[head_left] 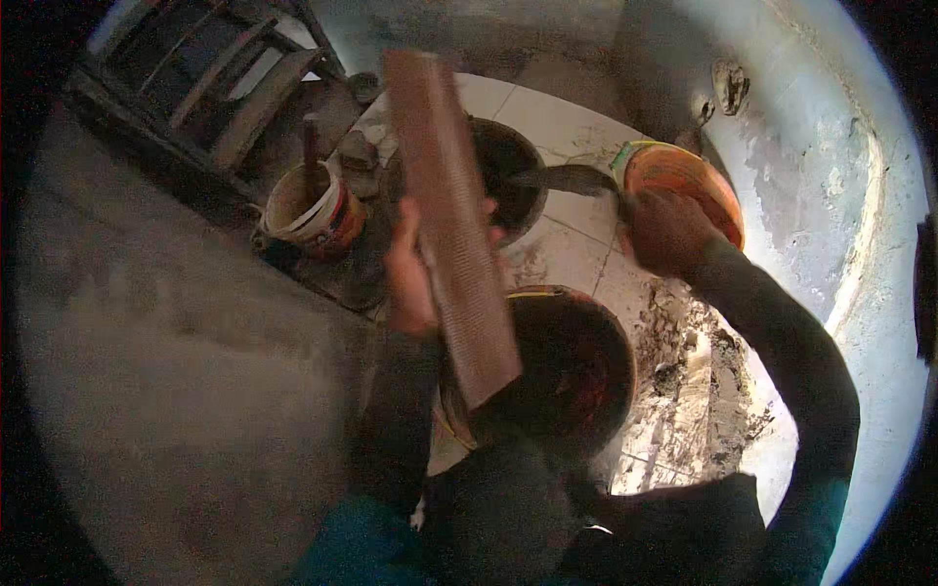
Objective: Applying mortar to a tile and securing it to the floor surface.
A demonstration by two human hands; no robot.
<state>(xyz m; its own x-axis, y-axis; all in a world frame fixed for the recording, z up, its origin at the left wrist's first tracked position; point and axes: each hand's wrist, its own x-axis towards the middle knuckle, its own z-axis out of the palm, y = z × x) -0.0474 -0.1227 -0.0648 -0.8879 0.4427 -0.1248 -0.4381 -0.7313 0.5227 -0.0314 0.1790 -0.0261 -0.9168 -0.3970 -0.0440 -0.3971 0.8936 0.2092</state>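
My left hand (412, 269) is closed around a long, flat brown tile strip (454, 225) with fine ridges on its face. The strip is tilted, its upper end leaning left, over a large dark bucket (596, 361). In my right hand (669, 230) is a tool with a narrow dark blade (567, 179), perhaps a trowel; its handle is hidden in my fist. The blade points left, over a round dark tub (520, 186). My right hand is in front of an orange-lined bucket (699, 181).
A white bucket (318, 210) with a stick in it stands at the left, beside a dark wooden frame (225, 107). Dark mortar-like smears cover part of the pale tiled floor (674, 391). A worn pale-blue wall (831, 146) curves along the right.
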